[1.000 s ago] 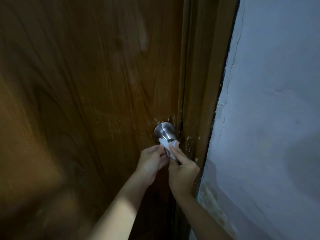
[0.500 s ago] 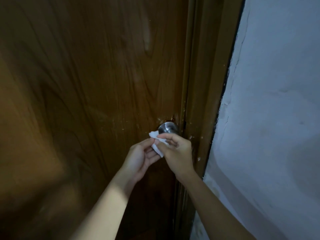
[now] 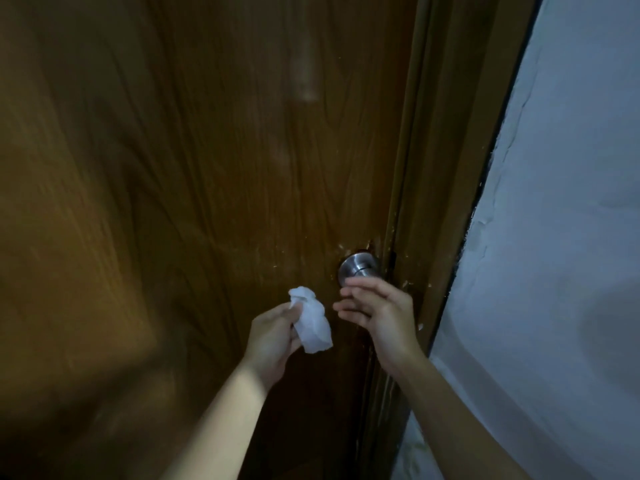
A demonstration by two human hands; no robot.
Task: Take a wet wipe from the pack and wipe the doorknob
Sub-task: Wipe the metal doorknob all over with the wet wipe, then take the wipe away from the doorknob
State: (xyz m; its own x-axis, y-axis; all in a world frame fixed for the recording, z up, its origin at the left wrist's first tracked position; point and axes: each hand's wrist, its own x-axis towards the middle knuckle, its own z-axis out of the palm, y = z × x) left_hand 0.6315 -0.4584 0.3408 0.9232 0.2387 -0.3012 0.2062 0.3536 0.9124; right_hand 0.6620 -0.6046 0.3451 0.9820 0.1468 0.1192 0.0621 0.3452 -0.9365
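Left of the steel doorknob, we pinch the crumpled wet wipe in our left hand, freeing our right hand, fingers spread loosely, to reach the knob.

A dark brown wooden door with swirling grain fills the left and middle, dimly lit, a faint sheen high on its panel. Small pale chips scar its right edge. To the right runs the brown door frame, then a pale bluish wall with cracked, peeling paint along the frame.
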